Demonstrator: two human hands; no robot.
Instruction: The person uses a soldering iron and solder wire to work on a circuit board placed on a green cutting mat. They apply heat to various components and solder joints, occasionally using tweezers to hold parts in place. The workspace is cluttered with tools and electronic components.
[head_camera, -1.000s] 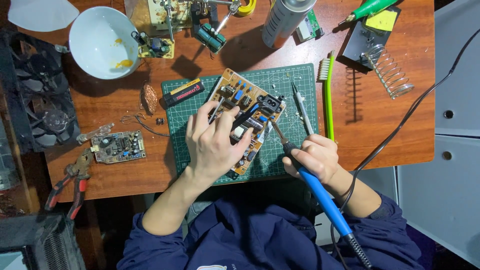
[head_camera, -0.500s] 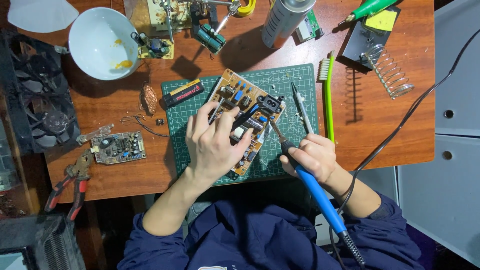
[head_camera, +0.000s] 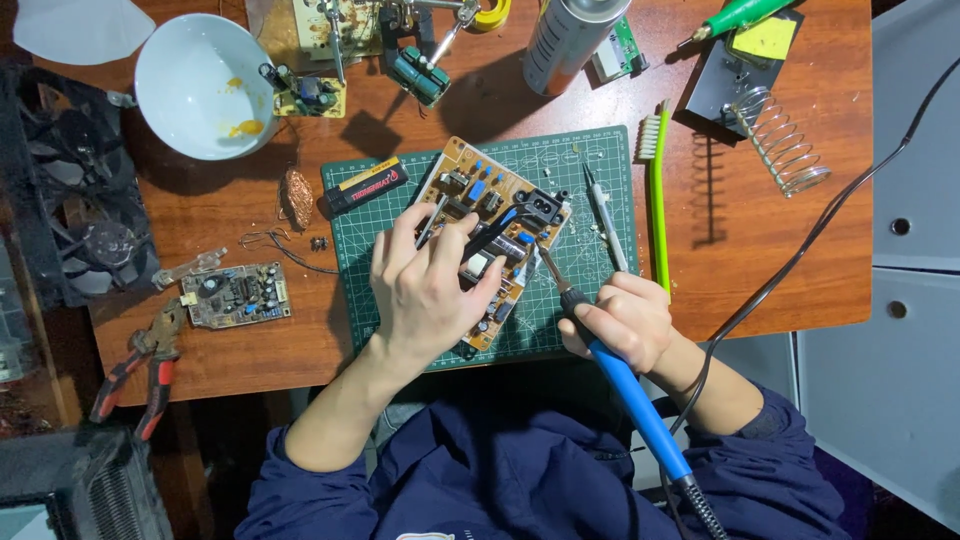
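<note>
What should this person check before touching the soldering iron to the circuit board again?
1. Board held steady: ok, the left hand presses on the circuit board.
2. Grip on the tool: ok, the right hand holds the blue soldering iron.
3. Board on the green mat: ok.
4. Iron tip clear of fingers: ok, it points at the board's edge.
5. Tip hot and clean: cannot tell.
6. Cord free: ok, it trails off the desk's right side.

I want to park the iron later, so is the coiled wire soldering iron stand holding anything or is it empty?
Empty. The coiled wire stand holds nothing; the blue-handled soldering iron is in the right hand.
</note>
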